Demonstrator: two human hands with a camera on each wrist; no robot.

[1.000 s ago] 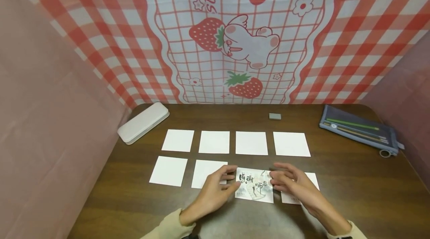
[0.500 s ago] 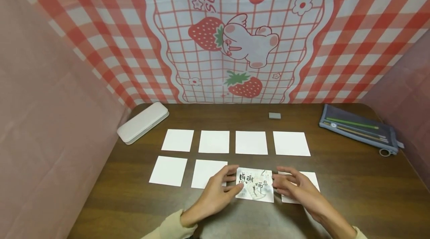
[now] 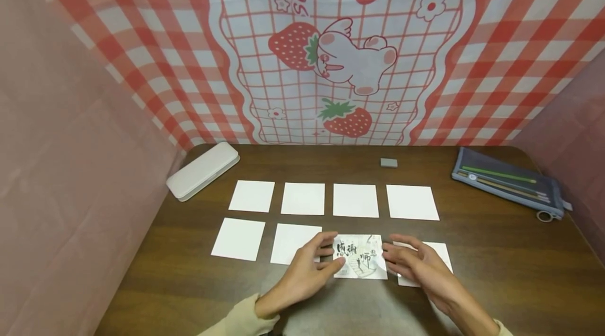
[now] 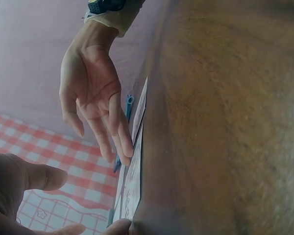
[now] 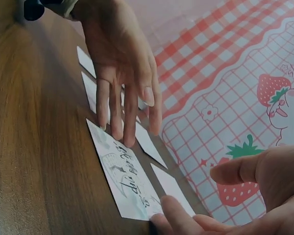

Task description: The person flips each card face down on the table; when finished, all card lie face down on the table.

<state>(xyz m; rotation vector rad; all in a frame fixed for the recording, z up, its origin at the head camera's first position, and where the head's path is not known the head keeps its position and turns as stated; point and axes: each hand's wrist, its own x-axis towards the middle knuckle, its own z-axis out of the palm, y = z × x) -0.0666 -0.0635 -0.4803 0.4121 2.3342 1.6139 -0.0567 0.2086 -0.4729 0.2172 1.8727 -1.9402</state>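
Note:
A printed card (image 3: 359, 257) with black calligraphy lies face up in the front row on the brown table (image 3: 496, 273). My left hand (image 3: 326, 256) touches the card's left edge with straight fingers. My right hand (image 3: 394, 254) touches its right edge the same way and covers part of a blank white card (image 3: 441, 252). The right wrist view shows the left hand's fingers (image 5: 118, 110) resting on the printed card (image 5: 125, 181). In the left wrist view, the right hand's fingertips (image 4: 122, 149) meet the card's edge (image 4: 133, 181).
Blank white cards lie in two rows, several at the back (image 3: 355, 200) and two at the front left (image 3: 238, 232). A white case (image 3: 202, 170) sits back left, a grey eraser (image 3: 388, 163) at the back, a pencil pouch (image 3: 508, 182) back right. Cloth walls enclose the table.
Both hands have settled a little closer against the printed card's side edges, and the card lies slightly straighter in its row. Nothing else has moved.

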